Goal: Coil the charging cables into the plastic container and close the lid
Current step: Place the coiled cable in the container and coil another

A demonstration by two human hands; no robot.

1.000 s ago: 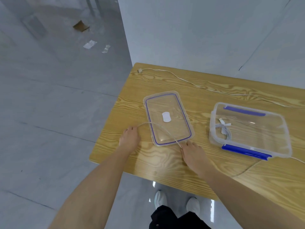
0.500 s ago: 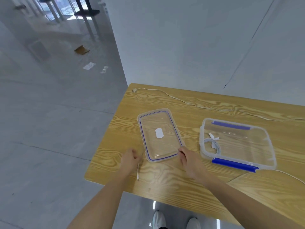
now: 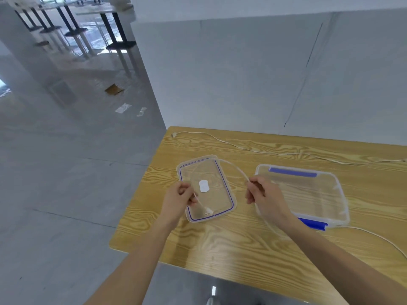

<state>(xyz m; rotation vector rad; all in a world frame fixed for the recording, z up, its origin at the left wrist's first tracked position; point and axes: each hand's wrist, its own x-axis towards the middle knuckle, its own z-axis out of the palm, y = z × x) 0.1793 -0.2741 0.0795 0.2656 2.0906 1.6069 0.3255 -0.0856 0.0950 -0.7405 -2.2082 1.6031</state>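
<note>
My left hand [image 3: 179,198] pinches one end of a white charging cable [image 3: 233,167]; its plug hangs just below the fingers. The cable arcs up over the clear lid [image 3: 229,195] with a blue seal, which lies flat on the table, and reaches my right hand [image 3: 263,195], which grips it further along. My right hand hovers over the left end of the clear plastic container [image 3: 339,192] with blue latches. The rest of this cable trails off the table's right side. A second white cable [image 3: 264,151] lies stretched along the table's far edge.
The wooden table [image 3: 242,245] ends in free floor on the left. A white wall stands right behind the table. Black table legs and paper scraps are far off on the floor.
Both hands lifted off the table with the cable and now hold it raised in a loop above the lid. My head tilted up, showing more of the room.
</note>
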